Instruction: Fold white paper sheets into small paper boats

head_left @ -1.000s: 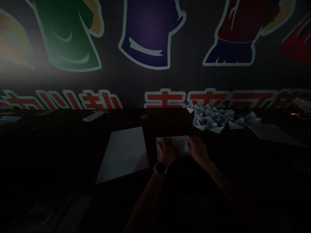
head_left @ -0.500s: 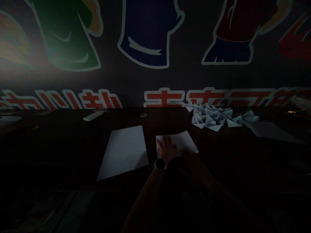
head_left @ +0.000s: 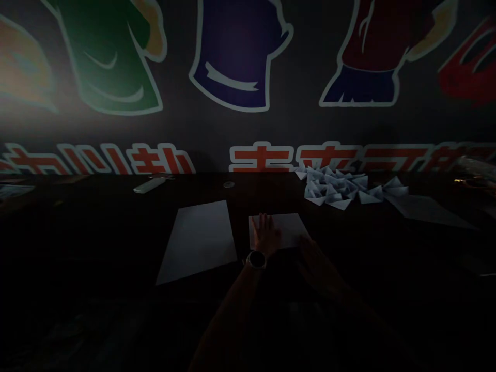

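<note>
On dark tabletop [head_left: 263, 189], left hand [head_left: 266, 236] spread on paper [head_left: 290, 229], right hand [head_left: 315, 259] at its edge, grip unclear

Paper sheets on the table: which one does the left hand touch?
The smaller middle sheet; the left hand lies on it. The larger left sheet and the far-right sheet lie untouched.

Two nearer sheets [head_left: 199, 243], one watch [head_left: 256, 260]

The paper [head_left: 291, 225] and folded shapes [head_left: 331, 187] are seen as white, the tabletop [head_left: 116, 232] as near-black; the grey wall [head_left: 228, 126] is patterned with green, purple and red figures [head_left: 236, 41] and orange-red lettering [head_left: 261, 153] outlined in pale grey
</note>
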Motion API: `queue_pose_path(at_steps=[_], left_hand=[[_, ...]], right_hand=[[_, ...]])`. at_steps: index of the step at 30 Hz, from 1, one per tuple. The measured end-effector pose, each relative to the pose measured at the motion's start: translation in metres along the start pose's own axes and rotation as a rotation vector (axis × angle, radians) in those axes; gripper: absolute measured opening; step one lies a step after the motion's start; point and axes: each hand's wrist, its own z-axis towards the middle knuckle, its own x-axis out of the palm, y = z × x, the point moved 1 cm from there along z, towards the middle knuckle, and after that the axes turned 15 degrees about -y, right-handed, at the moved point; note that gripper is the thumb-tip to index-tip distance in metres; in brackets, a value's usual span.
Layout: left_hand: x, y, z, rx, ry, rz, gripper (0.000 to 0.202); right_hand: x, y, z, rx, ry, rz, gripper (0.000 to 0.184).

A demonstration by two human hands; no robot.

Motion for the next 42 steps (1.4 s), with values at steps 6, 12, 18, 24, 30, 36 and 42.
queue_pose_path(at_steps=[6,12,18,24,30,36,42], left_hand=[[-0.015,-0.03,-0.005,0.253,0.049,-0.132,0.048],[-0.034,-0.035,-0.046,0.359,0.118,-0.321,0.064],[-0.064,0.015,-0.075,0.276,0.155,-0.251,0.072],[-0.081,0.053,-0.098,0.226,0.117,-0.19,0.073],[-0.091,0.063,-0.104,0.258,0.086,-0.114,0.066],[-0.091,0.059,-0.103,0.285,0.022,-0.058,0.059],[-0.09,0.062,-0.104,0.322,-0.013,-0.023,0.057]], right_hand=[[0.007,0.002,-0.005,0.06,0.04,0.058,0.061],[0.001,0.004,-0.001,0.041,0.044,0.072,0.057],[0.005,0.002,-0.005,0.045,0.081,-0.007,0.059],[0.002,0.003,-0.004,0.069,0.099,0.003,0.059],[0.0,0.011,0.002,0.105,0.119,-0.029,0.063],[0.005,0.081,0.035,-0.064,0.15,0.144,0.061],[-0.001,0.066,0.024,-0.005,0.166,0.144,0.062]])
